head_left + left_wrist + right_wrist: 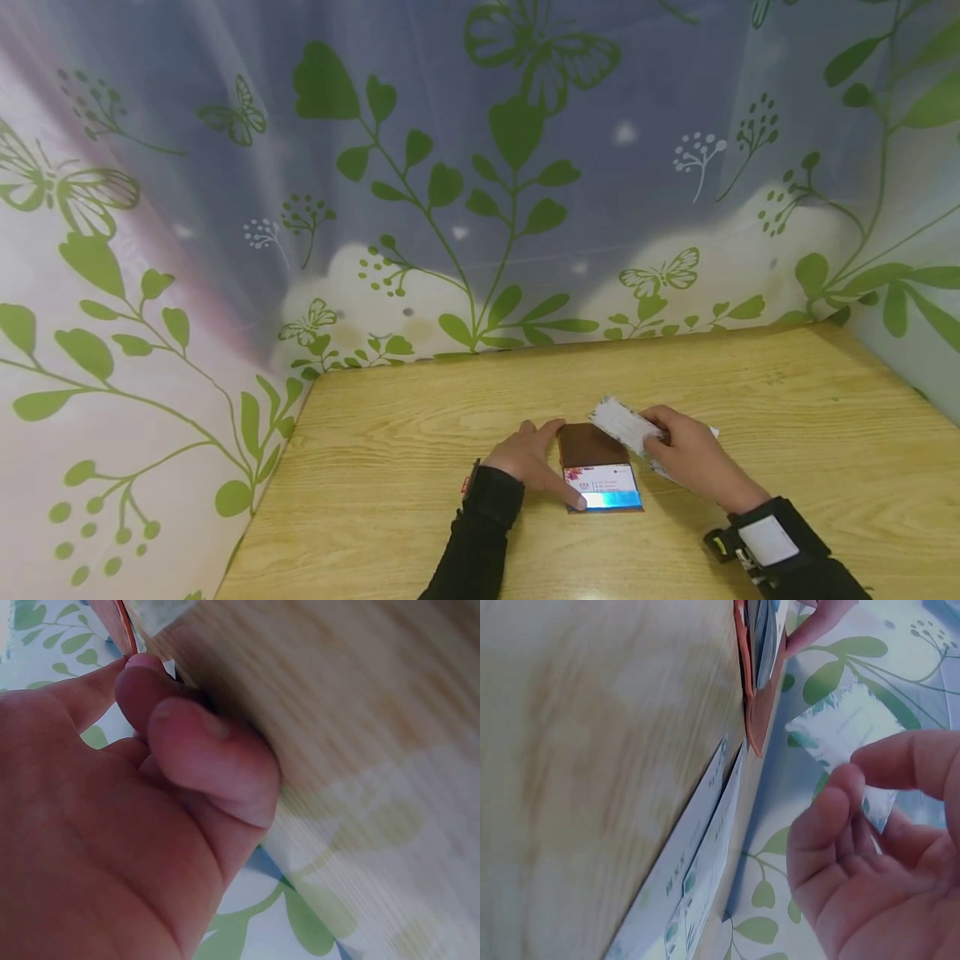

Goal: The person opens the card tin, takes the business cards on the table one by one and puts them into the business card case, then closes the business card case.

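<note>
A brown card holder (587,446) lies unfolded on the table, a white printed card with a shiny blue strip (611,500) in its lower half. At its left side, my left hand (527,457) holds it, thumb on the lower left corner and fingers along the left edge. In the left wrist view those fingers (217,754) are curled near the tabletop. My right hand (686,454) pinches a white card (624,423) with a leafy green border between thumb and fingers. This card is raised and overlaps the holder's upper right corner in the head view.
Beneath the right hand, white printed cards (671,877) lie on the wooden table (375,500), mostly hidden in the head view. A curtain (420,167) with green leaves and butterflies hangs behind the table and along its left side.
</note>
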Demonstrator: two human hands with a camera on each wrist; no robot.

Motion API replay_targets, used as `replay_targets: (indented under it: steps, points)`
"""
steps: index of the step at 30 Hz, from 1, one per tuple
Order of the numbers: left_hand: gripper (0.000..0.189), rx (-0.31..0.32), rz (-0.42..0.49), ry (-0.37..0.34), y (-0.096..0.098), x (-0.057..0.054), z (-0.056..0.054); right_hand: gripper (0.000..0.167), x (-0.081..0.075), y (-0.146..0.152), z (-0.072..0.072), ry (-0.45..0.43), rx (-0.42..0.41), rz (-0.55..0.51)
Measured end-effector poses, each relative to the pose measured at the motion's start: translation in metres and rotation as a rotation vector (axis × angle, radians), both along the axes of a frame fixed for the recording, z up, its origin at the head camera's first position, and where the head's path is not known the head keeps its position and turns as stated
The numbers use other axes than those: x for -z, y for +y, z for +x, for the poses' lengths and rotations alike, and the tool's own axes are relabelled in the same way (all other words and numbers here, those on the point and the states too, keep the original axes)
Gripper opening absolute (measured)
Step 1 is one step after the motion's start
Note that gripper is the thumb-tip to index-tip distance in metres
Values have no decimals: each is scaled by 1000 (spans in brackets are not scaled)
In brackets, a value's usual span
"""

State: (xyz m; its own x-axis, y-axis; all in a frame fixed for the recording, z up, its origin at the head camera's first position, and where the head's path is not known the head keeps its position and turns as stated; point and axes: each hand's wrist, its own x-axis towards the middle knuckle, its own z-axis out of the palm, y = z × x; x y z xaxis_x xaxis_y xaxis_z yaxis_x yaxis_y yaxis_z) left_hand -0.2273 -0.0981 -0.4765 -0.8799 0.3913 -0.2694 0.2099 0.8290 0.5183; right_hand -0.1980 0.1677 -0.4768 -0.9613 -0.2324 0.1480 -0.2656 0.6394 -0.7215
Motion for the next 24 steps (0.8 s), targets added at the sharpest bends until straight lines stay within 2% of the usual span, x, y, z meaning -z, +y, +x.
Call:
replay_targets:
  steps: [4,9,18,24]
  points:
    - [121,-3,-5,1,1,0,0,32,-1,-4,1,-16,-63,-34]
    - [120,-9,-6,-1,2,0,-1,33,1,-7,1,-30,-97,-52]
    - [122,-20,-15,11,2,1,0,32,4,-9,1,-85,-165,-33]
    - [123,-21,-19,5,2,0,0,30,7,-8,0,-63,-215,24]
